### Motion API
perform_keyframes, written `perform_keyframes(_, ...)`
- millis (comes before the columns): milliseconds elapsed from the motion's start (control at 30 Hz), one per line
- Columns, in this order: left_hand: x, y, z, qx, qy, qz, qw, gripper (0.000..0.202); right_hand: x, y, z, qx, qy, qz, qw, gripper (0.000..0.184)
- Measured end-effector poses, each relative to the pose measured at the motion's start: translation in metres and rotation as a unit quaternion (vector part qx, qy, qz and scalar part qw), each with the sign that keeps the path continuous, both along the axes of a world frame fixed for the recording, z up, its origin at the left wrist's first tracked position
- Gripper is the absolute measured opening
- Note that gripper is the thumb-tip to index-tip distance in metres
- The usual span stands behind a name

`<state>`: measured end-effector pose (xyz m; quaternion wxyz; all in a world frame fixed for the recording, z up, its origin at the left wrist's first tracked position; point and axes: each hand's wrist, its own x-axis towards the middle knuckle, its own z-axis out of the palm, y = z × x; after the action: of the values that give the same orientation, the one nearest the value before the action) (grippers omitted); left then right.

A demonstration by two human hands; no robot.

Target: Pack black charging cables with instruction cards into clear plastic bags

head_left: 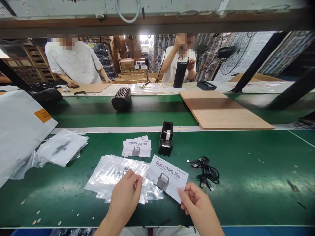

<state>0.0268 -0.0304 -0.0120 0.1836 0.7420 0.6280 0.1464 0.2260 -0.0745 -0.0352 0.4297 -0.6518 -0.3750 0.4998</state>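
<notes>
My right hand (pixel 197 201) pinches the near corner of a white "Thunder Trail Pro" booklet (pixel 167 177), held just above the green table. My left hand (pixel 126 193) has its fingers pinched on a clear plastic bag at the top of a stack of bags (pixel 110 172), right beside the booklet's left edge. A small pile of the same booklets (pixel 136 147) lies further back. A bundle of black cables (pixel 205 170) lies to the right.
A black tape dispenser (pixel 165 138) stands behind the booklets. More bagged items (pixel 61 147) and a large white sheet (pixel 17 131) lie at left. A black speaker (pixel 121 98) and wooden board (pixel 221 109) rest on the conveyor. Two people work across it.
</notes>
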Motion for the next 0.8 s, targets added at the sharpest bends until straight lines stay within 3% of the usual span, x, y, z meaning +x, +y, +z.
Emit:
perform_keyframes(100, 0.000, -0.002, -0.006, 0.027, -0.018, 0.005, 0.999, 0.026, -0.002, -0.005, 0.001, -0.027, 0.002, 0.031, 0.999, 0.037)
perform_keyframes(267, 0.003, -0.009, -0.016, 0.095, -0.033, -0.010, 0.995, 0.018, -0.002, -0.014, 0.003, -0.116, 0.088, 0.105, 0.984, 0.038)
perform_keyframes(500, 0.000, -0.013, -0.018, 0.180, -0.061, -0.003, 0.982, 0.012, -0.006, -0.013, 0.002, -0.189, 0.112, 0.156, 0.963, 0.034)
perform_keyframes(633, -0.003, -0.012, -0.021, 0.183, -0.081, -0.007, 0.980, 0.013, -0.008, -0.016, 0.004, -0.197, 0.101, 0.167, 0.961, 0.029)
perform_keyframes(800, -0.001, -0.016, -0.025, 0.123, -0.073, -0.023, 0.989, 0.014, -0.004, -0.018, 0.003, -0.166, 0.079, 0.170, 0.968, 0.033)
